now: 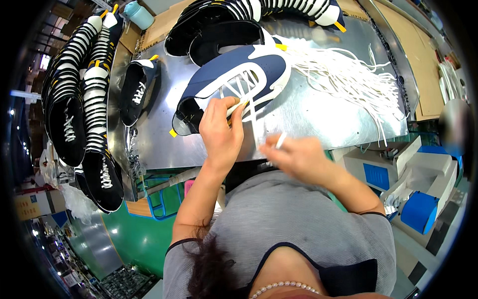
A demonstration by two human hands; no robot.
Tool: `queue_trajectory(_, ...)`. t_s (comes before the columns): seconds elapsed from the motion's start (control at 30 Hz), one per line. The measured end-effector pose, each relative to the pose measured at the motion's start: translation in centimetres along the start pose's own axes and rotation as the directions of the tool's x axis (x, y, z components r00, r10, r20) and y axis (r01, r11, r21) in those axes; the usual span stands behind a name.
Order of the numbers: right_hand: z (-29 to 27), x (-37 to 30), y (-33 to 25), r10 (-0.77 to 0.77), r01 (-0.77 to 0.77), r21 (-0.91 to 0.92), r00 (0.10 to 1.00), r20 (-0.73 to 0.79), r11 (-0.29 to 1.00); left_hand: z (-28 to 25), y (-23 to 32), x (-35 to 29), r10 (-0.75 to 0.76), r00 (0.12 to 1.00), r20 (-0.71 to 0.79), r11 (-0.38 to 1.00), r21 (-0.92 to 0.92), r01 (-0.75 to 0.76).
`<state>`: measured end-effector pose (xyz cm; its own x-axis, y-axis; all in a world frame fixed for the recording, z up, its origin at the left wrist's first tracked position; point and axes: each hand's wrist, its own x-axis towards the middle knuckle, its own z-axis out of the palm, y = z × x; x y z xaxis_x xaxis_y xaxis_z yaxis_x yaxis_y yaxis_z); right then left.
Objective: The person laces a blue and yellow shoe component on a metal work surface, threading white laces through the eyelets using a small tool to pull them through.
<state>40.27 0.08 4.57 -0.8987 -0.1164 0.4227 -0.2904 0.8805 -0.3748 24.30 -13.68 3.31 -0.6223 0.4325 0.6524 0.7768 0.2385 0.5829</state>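
A navy and white shoe upper (216, 70) lies on the metal table (164, 152), its white lace crossing the opening in several strands. My left hand (220, 130) is at its near edge, thumb and fingers pinching the upper beside the eyelets. From there a white lace (254, 127) runs taut toward me. It ends at my right hand (298, 155), whose closed fingers grip it, with a short white end sticking up above them; that hand is slightly blurred. To the left, a smaller-looking laced shoe upper (133, 92) stands apart with its dark inside showing.
A heap of loose white laces (348, 82) covers the table's right side. Nested shoe uppers (214, 35) line the back, and more stacked uppers (97, 99) stand along the left edge. A light blue jug (138, 16) is at back left. Grey and blue bins (418, 212) stand at right.
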Motion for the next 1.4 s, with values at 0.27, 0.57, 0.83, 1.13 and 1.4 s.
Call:
queue_trajectory(0.27,0.2,-0.6,2.6,0.239,-0.158,0.409,0.959,-0.155,0.899,-0.1,0.1,1.9,0.126,0.992,-0.029,0.99,0.072,-0.123)
queue_trajectory(0.57,-1.6,4.4,3.5,0.404,-0.365,0.923,0.867,0.291,0.118,-1.4,2.9,1.4,0.192,0.98,0.048,0.981,-0.017,-0.191)
queue_trajectory(0.83,1.3,3.6,1.1,0.045,-0.099,0.577,0.972,0.23,-0.811,-1.9,3.1,2.4,0.18,0.983,0.019,0.979,-0.096,-0.177)
queue_trajectory(1.13,-0.7,-2.9,1.0,0.225,-0.367,0.77,0.93,0.29,0.522,0.5,1.2,-0.3,-0.064,0.935,0.35,0.982,-0.146,0.122)
queue_trajectory(1.4,2.4,2.2,6.5,0.648,-0.444,0.731,0.762,0.004,0.518,0.9,1.6,-0.2,-0.184,0.676,0.714,0.959,0.281,-0.036)
